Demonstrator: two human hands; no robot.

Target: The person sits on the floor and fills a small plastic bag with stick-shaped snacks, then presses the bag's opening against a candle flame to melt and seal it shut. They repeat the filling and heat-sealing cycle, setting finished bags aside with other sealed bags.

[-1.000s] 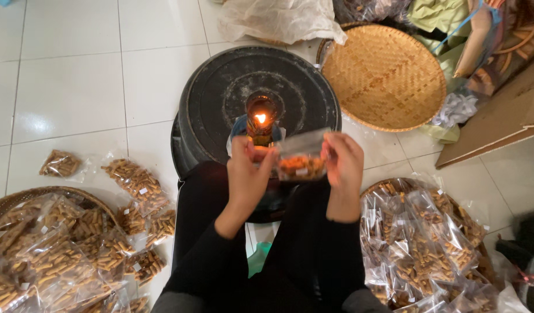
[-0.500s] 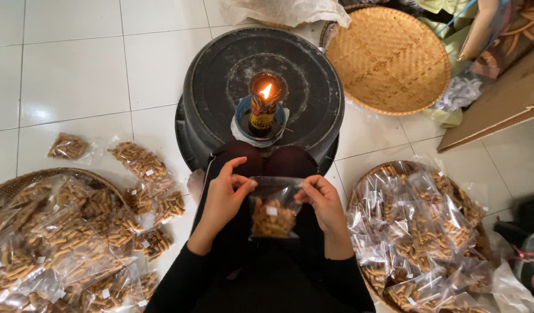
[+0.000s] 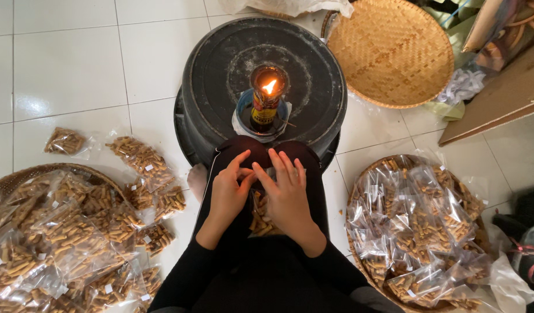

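A small clear bag of brown snack sticks (image 3: 258, 218) lies on my lap, between my black-clad legs. My left hand (image 3: 229, 191) and my right hand (image 3: 287, 194) both press down on it, fingers spread over its top edge, and most of the bag is hidden under them. Just beyond my knees a lit candle lamp (image 3: 265, 101) burns in a tin on a small blue dish, which stands on an upturned black tub (image 3: 267, 52).
A woven tray (image 3: 23, 177) on my left holds several sealed snack bags, with more bags (image 3: 142, 156) spilled on the white tiles. Another tray (image 3: 355, 203) of bags sits on my right. An empty round woven basket (image 3: 394, 49) lies at the back right, beside cardboard.
The bag was held up at the flame, then brought down to my lap. Both hands now press it flat against my legs.
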